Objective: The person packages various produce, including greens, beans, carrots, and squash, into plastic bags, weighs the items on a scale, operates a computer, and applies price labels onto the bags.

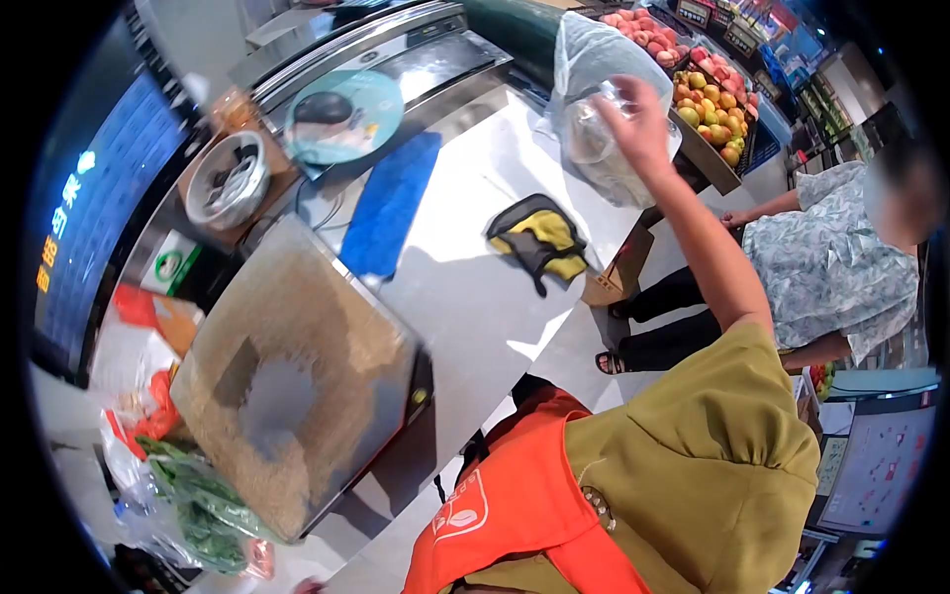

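Note:
My right hand (pixel 638 124) reaches away from me to the far side of the counter. Its fingers are closed on crinkled clear plastic at a plastic bag (pixel 609 163), which stands at the counter's far right corner. What the bag contains is hard to make out. On the white counter (pixel 475 307), nearer to me, lies a crumpled yellow and black cloth-like item (pixel 539 241). A blue cloth (pixel 391 205) is spread to its left. My left hand is out of view.
A worn square plate (pixel 223 386) sits at the left, with bagged leafy greens (pixel 203 515) beside it. Behind are a white bucket (pixel 228 183) and a round mat (pixel 371 104) carrying a mouse. Fruit crates (pixel 712 114) and a person (pixel 826 262) are on the right.

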